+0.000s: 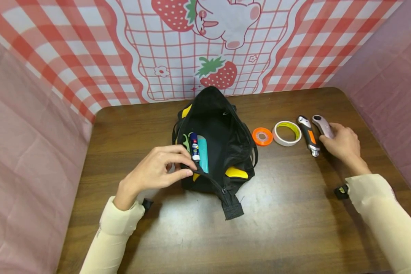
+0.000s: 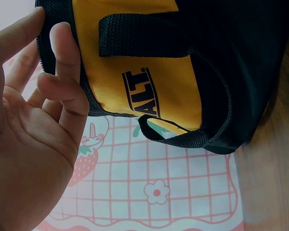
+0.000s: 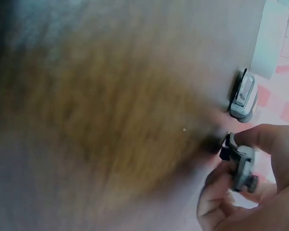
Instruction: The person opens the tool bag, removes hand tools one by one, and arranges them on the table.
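Observation:
A black tool bag [image 1: 209,118] with yellow panels stands unzipped on the table, its mouth facing up. My left hand [image 1: 161,167] pinches the near-left edge of that mouth between thumb and fingers. In the bag sit a glue stick [image 1: 194,147] with a blue cap, a turquoise flat item [image 1: 203,152] and something green [image 1: 186,142], partly hidden. At the far right, my right hand [image 1: 342,142] grips a grey utility knife [image 1: 322,125]; its metal end [image 3: 243,166] shows between the fingers in the right wrist view. Beside it lies a black, silver and orange utility knife [image 1: 308,135].
Between bag and knives lie an orange tape roll [image 1: 262,136] and a white tape roll [image 1: 286,133] with a yellow core. A strap end [image 1: 232,207] hangs toward the table's [image 1: 277,236] front. A checked strawberry cloth [image 1: 219,49] hangs behind; pink cloth [image 1: 24,152] flanks the sides.

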`<state>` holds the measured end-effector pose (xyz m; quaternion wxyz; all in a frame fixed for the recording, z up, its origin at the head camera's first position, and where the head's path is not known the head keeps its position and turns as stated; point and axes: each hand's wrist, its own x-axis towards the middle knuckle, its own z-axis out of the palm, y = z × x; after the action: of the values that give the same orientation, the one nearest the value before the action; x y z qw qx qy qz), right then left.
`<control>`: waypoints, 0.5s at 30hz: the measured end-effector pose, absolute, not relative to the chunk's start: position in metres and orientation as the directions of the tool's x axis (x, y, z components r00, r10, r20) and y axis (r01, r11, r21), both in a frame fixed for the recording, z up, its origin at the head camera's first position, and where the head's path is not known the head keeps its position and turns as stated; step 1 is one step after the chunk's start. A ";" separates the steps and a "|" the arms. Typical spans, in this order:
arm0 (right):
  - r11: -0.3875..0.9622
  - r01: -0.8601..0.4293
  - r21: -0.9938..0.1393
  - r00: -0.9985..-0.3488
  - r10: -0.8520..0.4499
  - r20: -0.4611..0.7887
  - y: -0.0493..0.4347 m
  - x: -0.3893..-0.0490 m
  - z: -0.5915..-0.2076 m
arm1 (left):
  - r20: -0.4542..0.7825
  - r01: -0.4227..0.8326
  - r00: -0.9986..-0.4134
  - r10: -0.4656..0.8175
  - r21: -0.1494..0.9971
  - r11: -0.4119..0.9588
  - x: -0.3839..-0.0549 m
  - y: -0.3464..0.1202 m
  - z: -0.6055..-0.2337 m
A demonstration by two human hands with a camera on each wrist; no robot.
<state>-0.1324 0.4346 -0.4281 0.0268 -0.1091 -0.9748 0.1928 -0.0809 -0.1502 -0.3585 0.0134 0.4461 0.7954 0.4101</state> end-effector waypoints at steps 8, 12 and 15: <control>0.915 0.226 -0.333 -0.973 0.226 -0.042 0.434 -0.129 -0.427 | 0.340 0.695 -0.606 0.719 0.666 0.271 -0.080 -0.150 -0.357; 0.919 0.221 -0.325 -0.975 0.220 -0.042 0.434 -0.129 -0.427 | 0.344 0.699 -0.602 0.720 0.664 0.267 -0.080 -0.150 -0.357; 0.921 0.218 -0.322 -0.975 0.216 -0.044 0.435 -0.129 -0.428 | 0.348 0.701 -0.597 0.723 0.665 0.259 -0.081 -0.150 -0.357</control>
<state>-0.1290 0.4347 -0.4279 -0.0036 -0.1106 -0.9801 0.1649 -0.0806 -0.1502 -0.3574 0.0134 0.4485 0.7933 0.4114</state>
